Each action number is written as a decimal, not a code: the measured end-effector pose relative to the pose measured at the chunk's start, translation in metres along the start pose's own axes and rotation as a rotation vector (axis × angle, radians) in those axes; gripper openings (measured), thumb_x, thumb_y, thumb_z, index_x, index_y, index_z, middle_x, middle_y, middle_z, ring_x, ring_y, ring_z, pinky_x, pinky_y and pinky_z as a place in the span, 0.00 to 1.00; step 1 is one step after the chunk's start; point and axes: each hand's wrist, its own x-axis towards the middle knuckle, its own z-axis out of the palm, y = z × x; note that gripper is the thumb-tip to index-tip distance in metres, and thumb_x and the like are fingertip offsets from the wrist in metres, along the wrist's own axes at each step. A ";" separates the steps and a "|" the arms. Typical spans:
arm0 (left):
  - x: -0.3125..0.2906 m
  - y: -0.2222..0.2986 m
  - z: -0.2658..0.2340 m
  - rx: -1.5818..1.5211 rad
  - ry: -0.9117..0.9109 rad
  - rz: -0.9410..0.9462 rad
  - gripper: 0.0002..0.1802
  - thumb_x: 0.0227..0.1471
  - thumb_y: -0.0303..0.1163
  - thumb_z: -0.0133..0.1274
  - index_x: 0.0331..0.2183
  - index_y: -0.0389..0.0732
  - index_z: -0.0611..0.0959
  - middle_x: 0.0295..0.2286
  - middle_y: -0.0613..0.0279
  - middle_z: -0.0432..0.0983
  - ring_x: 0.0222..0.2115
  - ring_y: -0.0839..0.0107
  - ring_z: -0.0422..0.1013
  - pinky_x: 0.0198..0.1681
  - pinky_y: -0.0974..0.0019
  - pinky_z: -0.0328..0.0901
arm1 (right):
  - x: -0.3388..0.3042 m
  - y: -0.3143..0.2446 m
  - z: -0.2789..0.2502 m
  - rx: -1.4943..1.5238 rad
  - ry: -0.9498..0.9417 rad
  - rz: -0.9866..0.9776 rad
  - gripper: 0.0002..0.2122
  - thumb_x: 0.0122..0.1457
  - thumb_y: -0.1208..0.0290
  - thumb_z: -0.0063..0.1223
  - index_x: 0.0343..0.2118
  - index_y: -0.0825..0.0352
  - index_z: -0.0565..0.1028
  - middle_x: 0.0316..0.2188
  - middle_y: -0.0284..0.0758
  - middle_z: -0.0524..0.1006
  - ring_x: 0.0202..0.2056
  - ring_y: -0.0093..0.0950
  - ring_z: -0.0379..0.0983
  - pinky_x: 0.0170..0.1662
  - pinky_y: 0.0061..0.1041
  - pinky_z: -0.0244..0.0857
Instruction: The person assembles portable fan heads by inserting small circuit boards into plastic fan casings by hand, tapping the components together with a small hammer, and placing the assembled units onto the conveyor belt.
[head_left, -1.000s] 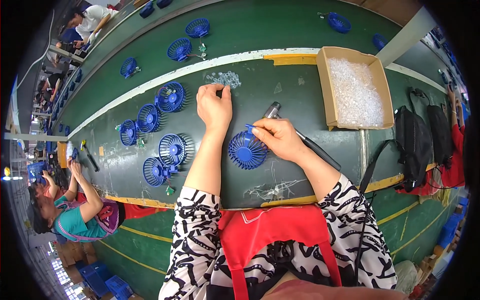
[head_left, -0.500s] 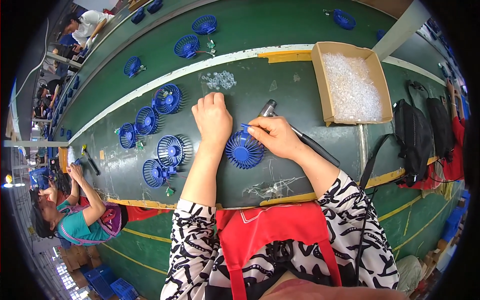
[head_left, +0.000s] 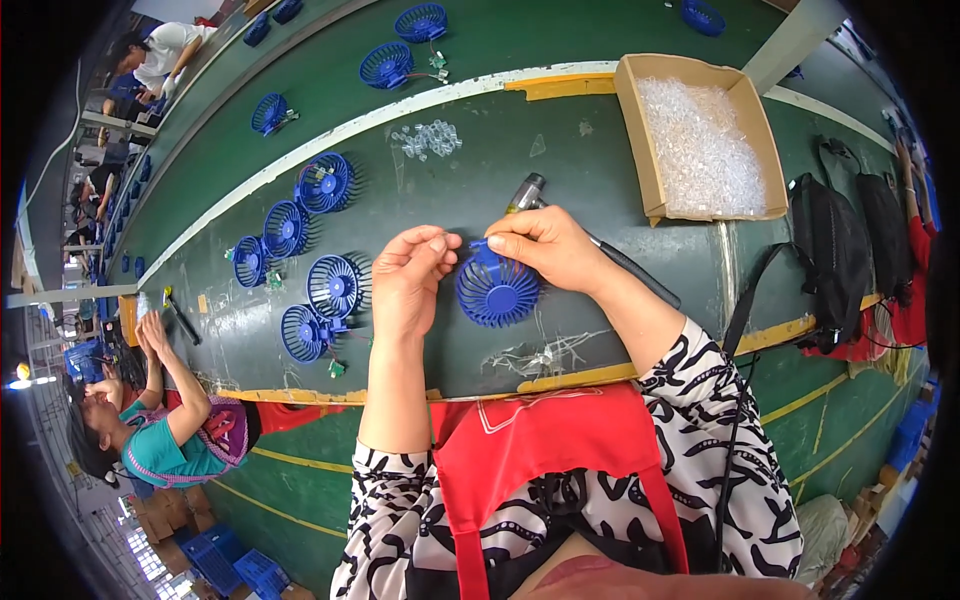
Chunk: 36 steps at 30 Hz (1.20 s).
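Right hand (head_left: 545, 248): thumb and fingers pinched closed on the neck of a blue fan (head_left: 498, 293), at the fan's far end; its round cage faces up to my camera, over the near part of the table (head_left: 480, 190).

Left hand (head_left: 405, 285): fingers curled, thumb brought in against the fingertips, just beside the fan's neck; I cannot tell whether anything small is between them, or whether they touch the fan.

Table, beyond the hands: one loose patch of small clear pieces (head_left: 428, 139); one black-handled tool (head_left: 637, 272), lying slantwise, partly behind the right hand.

Table, right: one open cardboard box (head_left: 641, 150), filled with clear pieces of like kind; farther right, a black bag (head_left: 830, 250) at the edge.

Table, left: I count five blue fans (head_left: 333, 287), three in a slanting row and two nearer, with green boards (head_left: 337, 369) on wires; farther left, a yellow-and-black cutter (head_left: 180, 315).

Green belt (head_left: 530, 40), past the white strip: more blue fans (head_left: 387, 65).

Far left: a co-worker in a teal top (head_left: 165, 445), both hands raised at the table edge.
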 end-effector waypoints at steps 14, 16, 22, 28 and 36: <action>-0.015 -0.004 0.000 0.135 -0.169 0.032 0.09 0.50 0.18 0.57 0.37 0.32 0.82 0.32 0.57 0.80 0.33 0.72 0.76 0.40 0.72 0.70 | -0.003 0.000 0.007 0.145 -0.065 -0.003 0.10 0.61 0.68 0.53 0.33 0.70 0.79 0.21 0.24 0.74 0.23 0.11 0.65 0.26 0.14 0.61; -0.016 -0.003 0.003 0.162 -0.164 0.053 0.10 0.50 0.17 0.56 0.38 0.32 0.82 0.32 0.57 0.80 0.34 0.72 0.76 0.40 0.72 0.70 | -0.002 0.002 0.005 0.141 -0.062 0.007 0.10 0.61 0.68 0.53 0.33 0.70 0.79 0.21 0.24 0.74 0.23 0.11 0.65 0.26 0.14 0.61; -0.018 -0.001 0.002 0.206 -0.150 0.075 0.11 0.50 0.16 0.56 0.38 0.31 0.82 0.32 0.57 0.80 0.33 0.72 0.76 0.41 0.72 0.70 | -0.002 0.004 0.006 0.130 -0.054 0.029 0.10 0.61 0.67 0.53 0.32 0.69 0.79 0.21 0.25 0.74 0.23 0.12 0.65 0.26 0.15 0.62; -0.021 0.000 0.004 0.313 -0.125 0.114 0.11 0.49 0.16 0.56 0.38 0.31 0.82 0.32 0.56 0.80 0.32 0.72 0.75 0.40 0.72 0.69 | -0.002 0.001 0.003 0.077 -0.049 0.044 0.10 0.60 0.67 0.54 0.31 0.70 0.79 0.20 0.25 0.74 0.23 0.12 0.66 0.26 0.16 0.62; -0.024 0.005 0.024 0.969 -0.136 0.583 0.08 0.48 0.18 0.58 0.34 0.35 0.85 0.31 0.61 0.81 0.33 0.76 0.74 0.38 0.71 0.68 | -0.003 -0.006 0.003 -0.050 -0.055 0.026 0.09 0.59 0.70 0.54 0.30 0.72 0.79 0.20 0.26 0.74 0.23 0.12 0.66 0.26 0.17 0.61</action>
